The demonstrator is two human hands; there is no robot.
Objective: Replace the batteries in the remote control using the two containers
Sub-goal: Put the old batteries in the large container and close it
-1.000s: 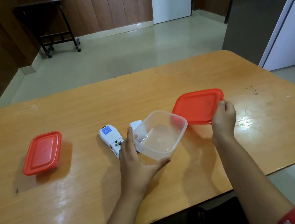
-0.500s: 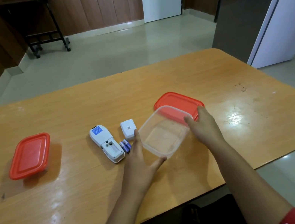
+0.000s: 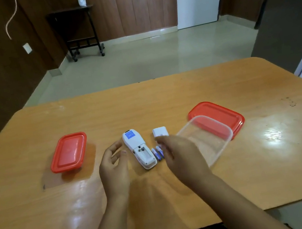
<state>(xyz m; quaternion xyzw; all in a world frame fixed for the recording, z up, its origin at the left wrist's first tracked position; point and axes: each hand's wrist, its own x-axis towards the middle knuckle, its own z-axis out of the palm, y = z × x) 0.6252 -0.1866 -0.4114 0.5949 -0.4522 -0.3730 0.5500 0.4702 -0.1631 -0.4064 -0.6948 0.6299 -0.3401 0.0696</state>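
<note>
Remote control: face down on table, between the two hands. Its battery bay is open and looks empty.

Two batteries: side by side, touching the remote's edge, just under and to the thumb side of the right hand.

Bay cover: just beyond the right fingertips; contact cannot be told.

Right fingers are loosely bent downward, with nothing seen held. Left hand hovers beside the remote, fingers relaxed and empty.

Clear container: lidless, tilted on its red lid, just past the right knuckles. Closed container: well beyond the left fingers.

Judged step: move the loose cells into the clear container.
- Pinch both cells together across their length, or take them one at a time, since they may roll.
- Steady the remote with the left fingers.
- The tilted tub may rock.
</note>
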